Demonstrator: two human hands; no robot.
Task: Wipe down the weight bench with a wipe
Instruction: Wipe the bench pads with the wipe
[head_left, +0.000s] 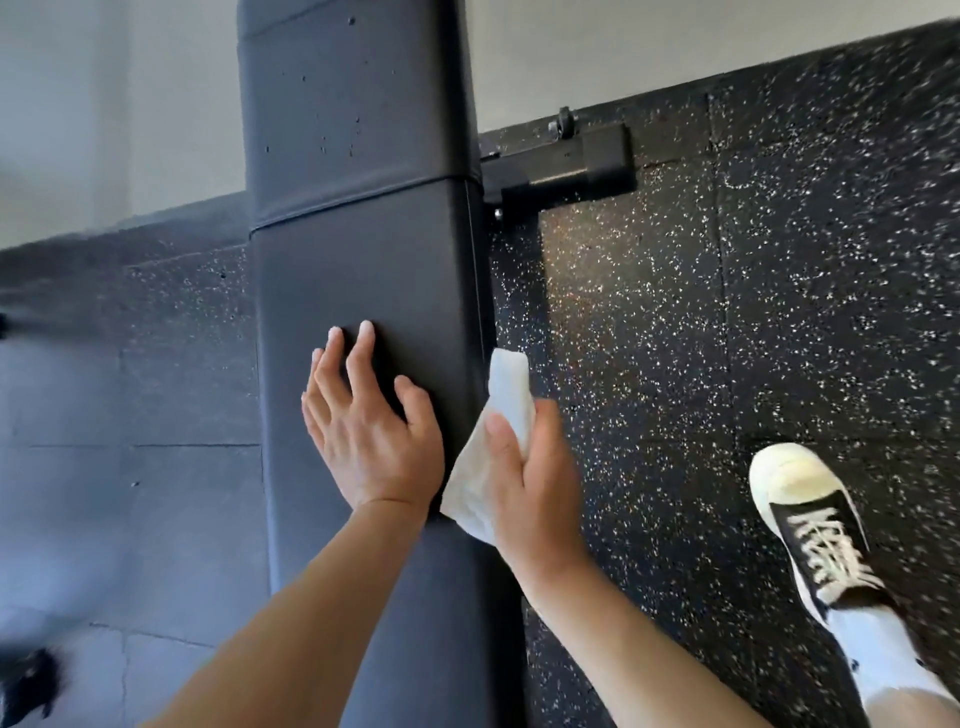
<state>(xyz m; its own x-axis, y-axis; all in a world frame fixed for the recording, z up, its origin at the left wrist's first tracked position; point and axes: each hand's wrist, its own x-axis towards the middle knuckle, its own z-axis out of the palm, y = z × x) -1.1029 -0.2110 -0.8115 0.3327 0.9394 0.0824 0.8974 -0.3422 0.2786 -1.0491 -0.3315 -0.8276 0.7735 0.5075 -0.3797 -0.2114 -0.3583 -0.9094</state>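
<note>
Sneaker (815, 525) on speckled floor (727, 322), bench foot (576, 166) beyond wipe (493, 447)

Black bench (363, 249), white wipe (498, 441), speckled floor (727, 338)

The left hand (371, 434) lies flat on the black bench (358, 260); the right hand (530, 478) grips a white wipe (485, 478) beside it.

No readable text, label, brand, number or sign appears anywhere in view, neither on the black padded weight bench (363, 218) nor on anything around it.
</note>
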